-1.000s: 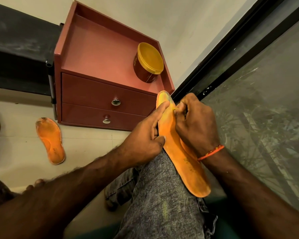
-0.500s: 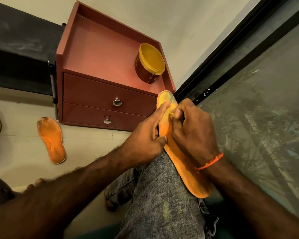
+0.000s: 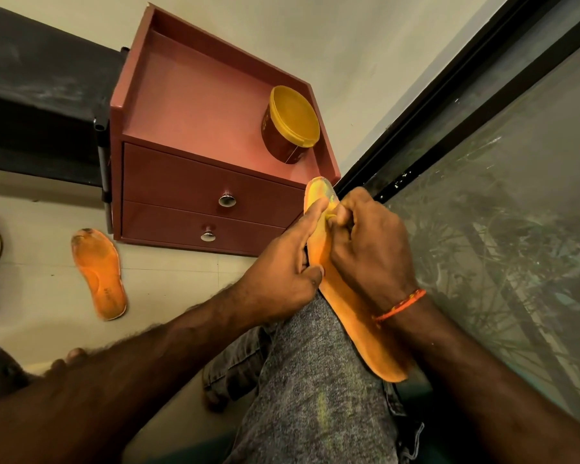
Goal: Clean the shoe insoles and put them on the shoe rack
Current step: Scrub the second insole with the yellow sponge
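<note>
Tiled floor [image 3: 41,296]; both hands [image 3: 282,272] [image 3: 372,249] curled gripping insole [image 3: 349,316] on knee.

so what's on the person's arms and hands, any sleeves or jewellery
Both forearms are bare and hairy, with no sleeves in view. The right hand has a thin orange-red thread band round its wrist. The left hand and its wrist carry nothing: no rings, watch or gloves visible on either.

left hand [image 3: 282,279]: forefinger straight, thumb curled, gripping the insole [image 3: 355,323] | right hand [image 3: 369,249]: fingers curled, pinching its toe end
</note>
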